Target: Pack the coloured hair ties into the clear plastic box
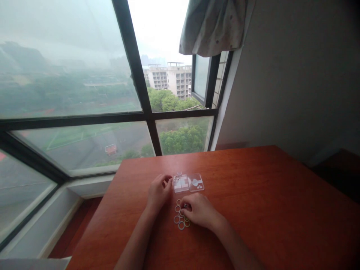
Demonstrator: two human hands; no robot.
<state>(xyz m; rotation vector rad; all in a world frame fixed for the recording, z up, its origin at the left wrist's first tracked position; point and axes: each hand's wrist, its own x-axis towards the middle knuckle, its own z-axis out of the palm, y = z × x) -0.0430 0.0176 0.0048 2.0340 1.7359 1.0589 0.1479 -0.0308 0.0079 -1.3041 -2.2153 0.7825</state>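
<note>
My left hand (159, 192) rests at the left side of an open clear plastic box (181, 184), its thumb and fingers closed at the box's edge. The box's transparent lid (197, 182) lies folded flat to the right, with white markings on it. A few small items (177, 178), too small to name, sit in the back of the box. Nearer me, several small rings (181, 225), pale and yellowish, lie loosely on the table. Over their right side is my right hand (201, 210), thumb and index finger pinched at a ring; the fingertips partly hide it.
The reddish-brown wooden table (253, 187) reaches up to a dark-framed window (146, 93). A pale curtain (213, 28) hangs at the upper right of the window, beside a grey wall (287, 75). The table's left edge drops to a wooden floor (75, 225).
</note>
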